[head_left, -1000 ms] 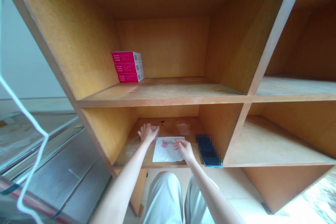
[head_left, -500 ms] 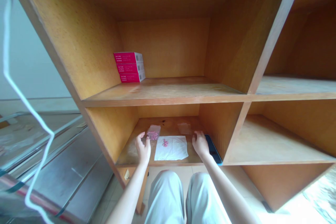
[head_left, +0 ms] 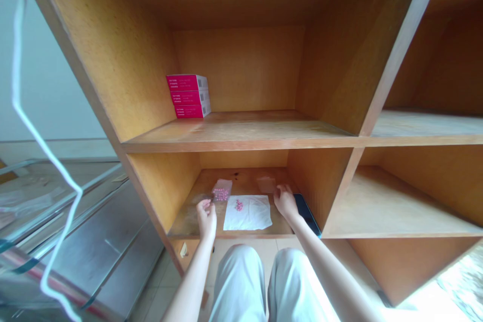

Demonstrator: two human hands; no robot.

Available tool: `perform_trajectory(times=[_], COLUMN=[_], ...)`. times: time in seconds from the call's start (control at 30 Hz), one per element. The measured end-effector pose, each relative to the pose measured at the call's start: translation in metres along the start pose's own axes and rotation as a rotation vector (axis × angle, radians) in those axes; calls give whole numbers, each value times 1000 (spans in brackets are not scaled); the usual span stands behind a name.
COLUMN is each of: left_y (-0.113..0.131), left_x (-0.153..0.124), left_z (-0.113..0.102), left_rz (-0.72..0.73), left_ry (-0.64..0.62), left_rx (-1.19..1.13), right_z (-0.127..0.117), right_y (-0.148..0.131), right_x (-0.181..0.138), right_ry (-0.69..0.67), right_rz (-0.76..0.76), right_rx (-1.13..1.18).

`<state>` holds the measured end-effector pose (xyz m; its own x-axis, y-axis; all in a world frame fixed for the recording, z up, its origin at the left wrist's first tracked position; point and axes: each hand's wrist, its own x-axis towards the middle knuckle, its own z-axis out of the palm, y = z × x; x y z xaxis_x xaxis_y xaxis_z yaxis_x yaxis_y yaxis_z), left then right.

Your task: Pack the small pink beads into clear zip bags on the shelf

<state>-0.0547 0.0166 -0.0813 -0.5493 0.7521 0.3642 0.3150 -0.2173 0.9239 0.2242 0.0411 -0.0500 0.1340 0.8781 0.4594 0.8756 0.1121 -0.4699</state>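
Note:
My left hand [head_left: 207, 217] is over the left part of the lower shelf, its thumb and fingers drawn together; anything between them is too small to make out. Beside it lies a small clear bag of pink beads [head_left: 222, 191]. A white cloth or paper sheet [head_left: 249, 216] lies flat between my hands, with a small cluster of loose pink beads [head_left: 239, 205] on it. My right hand [head_left: 286, 202] rests right of the sheet, fingers curled; whether they hold anything is hidden. Its fingertips are near a flat clear plastic bag [head_left: 266, 184]. A dark phone [head_left: 306, 214] lies against that hand's right side.
Three pink boxes [head_left: 189, 96] are stacked on the shelf above, at the left. The upper shelf's front edge [head_left: 241, 146] runs above my hands. A wooden divider [head_left: 343, 191] stands at the right. A white cable [head_left: 45, 148] hangs at the far left.
My left thumb and fingers have come closer together from a wider curve. My right hand has shifted slightly left and up, toward the clear bag. The view has moved a little.

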Motion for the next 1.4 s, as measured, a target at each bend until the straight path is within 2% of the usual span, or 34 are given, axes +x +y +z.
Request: perform_trajectory(times=[0.1, 0.23, 0.37, 0.57, 0.7, 0.8, 0.9, 1.03, 1.17, 1.27, 1.4], left_y=[0, 2, 3, 1, 1, 1, 1, 2, 6, 12, 25], left_x=[-1, -3, -3, -3, -3, -3, -3, -3, -5, -9, -17], left_z=[-1, -2, -4, -4, -3, -3, -3, -3, -4, -5, -1], left_rz=[13, 43, 40, 57, 57, 54, 58, 63, 78, 121, 179], left_ry=[0, -1, -7, -18, -21, -22, -28, -27, -11, -22, -133], left_rx=[6, 23, 45, 75, 72, 73, 78, 83, 95, 94, 64], right_z=[7, 21, 34, 43, 43, 42, 40, 32, 19, 8, -5], right_y=[-17, -34, -37, -33, -31, -30, -29, -25, -25, -33, -54], right_x=[10, 21, 27, 29, 30, 32, 34, 40, 41, 33, 12], right_ry=[-75, -206, -273, -235, -262, -265, -206, -1, 164, 191, 115], right_rz=[-53, -6, 18, -5, -7, 22, 93, 167, 132, 86, 153], right_rx=[-13, -177, -287, -330, -339, -319, -264, -133, 159, 552, 963])
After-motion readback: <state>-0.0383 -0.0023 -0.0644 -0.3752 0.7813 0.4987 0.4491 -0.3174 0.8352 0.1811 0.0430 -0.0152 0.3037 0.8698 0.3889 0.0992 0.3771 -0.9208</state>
